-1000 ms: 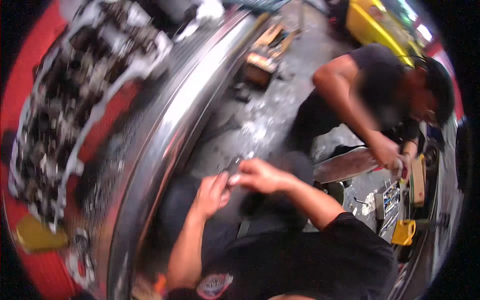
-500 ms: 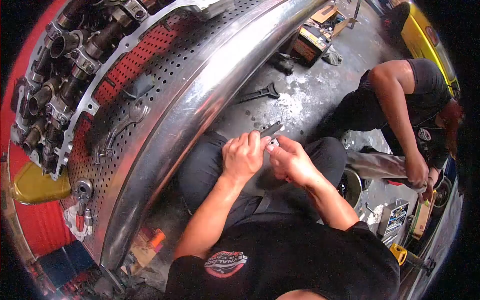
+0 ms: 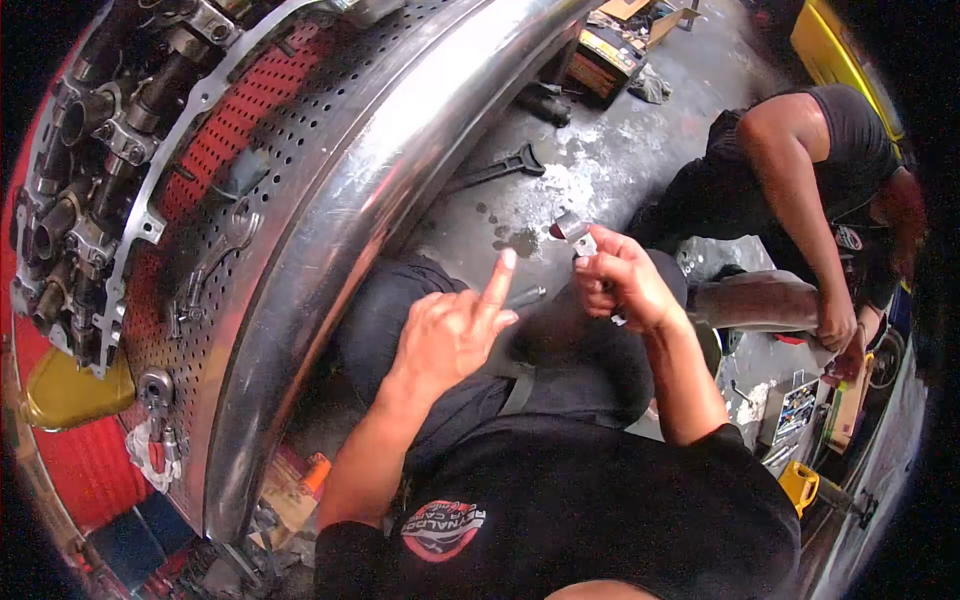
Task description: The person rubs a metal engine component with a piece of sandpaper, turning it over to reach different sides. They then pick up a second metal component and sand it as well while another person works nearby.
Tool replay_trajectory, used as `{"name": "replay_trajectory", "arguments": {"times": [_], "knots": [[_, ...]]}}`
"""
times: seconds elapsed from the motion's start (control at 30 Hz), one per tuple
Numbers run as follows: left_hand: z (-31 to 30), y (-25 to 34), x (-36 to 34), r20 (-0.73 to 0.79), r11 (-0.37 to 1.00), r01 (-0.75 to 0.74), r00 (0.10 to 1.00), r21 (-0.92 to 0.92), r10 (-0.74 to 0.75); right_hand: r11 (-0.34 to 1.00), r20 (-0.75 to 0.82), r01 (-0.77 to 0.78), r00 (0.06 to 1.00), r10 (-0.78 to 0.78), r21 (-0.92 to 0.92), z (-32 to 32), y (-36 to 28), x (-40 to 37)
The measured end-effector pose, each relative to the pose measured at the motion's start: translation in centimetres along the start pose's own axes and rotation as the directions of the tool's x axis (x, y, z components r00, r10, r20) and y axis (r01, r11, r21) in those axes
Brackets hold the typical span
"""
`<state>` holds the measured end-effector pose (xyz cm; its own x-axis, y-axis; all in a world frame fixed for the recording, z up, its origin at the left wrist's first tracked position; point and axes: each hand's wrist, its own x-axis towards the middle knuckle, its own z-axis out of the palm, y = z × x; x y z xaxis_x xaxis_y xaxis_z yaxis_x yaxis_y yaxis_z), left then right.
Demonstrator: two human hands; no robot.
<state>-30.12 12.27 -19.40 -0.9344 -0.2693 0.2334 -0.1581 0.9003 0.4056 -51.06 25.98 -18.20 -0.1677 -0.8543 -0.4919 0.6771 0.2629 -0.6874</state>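
Note:
My left hand is raised over my lap, index finger stretched out toward my right hand and the other fingers curled. From behind those curled fingers sticks the end of a narrow grey flat tool; the rest of it is hidden. My right hand pinches a small metal camshaft bearing cap between thumb and fingers, its curved inner face showing. A bit of bright metal peeks out below the right hand's curled fingers.
To the left, a cylinder head rests on a perforated metal bench with a wrench and a ratchet. A black bar-shaped part and a battery are on the floor. A co-worker crouches at right near a toolbox.
My hands have moved apart. The left has dropped down and left with its index finger now extended; the right has lifted the bearing cap up and to the right. The view has shifted slightly.

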Motion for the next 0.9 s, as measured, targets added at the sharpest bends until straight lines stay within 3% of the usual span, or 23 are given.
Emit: {"name": "replay_trajectory", "arguments": {"times": [0.13,0.27,0.37,0.5,0.57,0.67,0.8,0.83,0.9], "knots": [[0.6,-0.1,0.4,0.038,0.983,-0.135,0.991,0.125,0.131,0.991,0.068,-0.078,0.994,0.086,-0.112,0.5,-0.7,0.0],[0.2,0.0,1.6,0.05,0.976,-0.159,0.987,0.148,0.154,0.982,0.086,-0.115,0.988,0.129,-0.149,1.3,-0.2,-0.2],[0.1,0.0,1.9,0.14,0.985,-0.101,0.987,0.141,0.081,0.974,0.102,-0.097,0.988,0.12,-0.205,1.4,0.0,0.0],[1.0,0.0,1.3,0.097,0.991,-0.098,0.99,-0.088,0.107,0.964,0.144,-0.115,0.978,0.153,-0.241,0.7,0.1,0.2],[-0.2,0.4,0.8,0.13,0.989,-0.097,0.985,-0.109,0.111,0.969,0.127,-0.037,0.99,0.069,-0.243,0.3,0.1,0.1],[-0.1,0.3,-1.0,0.049,0.986,-0.104,0.993,-0.129,0.112,0.977,0.115,0.066,0.993,-0.043,-0.204,-1.5,0.2,0.5],[2.2,0.4,-2.2,-0.212,0.897,0.155,0.942,-0.414,-0.261,0.977,0.152,0.151,0.98,-0.128,-0.15,-2.0,0.6,0.8],[1.1,1.4,-1.7,-0.135,0.82,0.275,0.912,-0.502,-0.388,0.975,0.154,0.153,0.98,-0.128,-0.16,-1.9,0.9,1.0],[0.7,2.1,-0.3,-0.198,0.847,0.211,0.918,-0.489,-0.343,0.97,0.168,0.154,0.978,-0.123,-0.187,-1.4,1.3,1.5]]}}
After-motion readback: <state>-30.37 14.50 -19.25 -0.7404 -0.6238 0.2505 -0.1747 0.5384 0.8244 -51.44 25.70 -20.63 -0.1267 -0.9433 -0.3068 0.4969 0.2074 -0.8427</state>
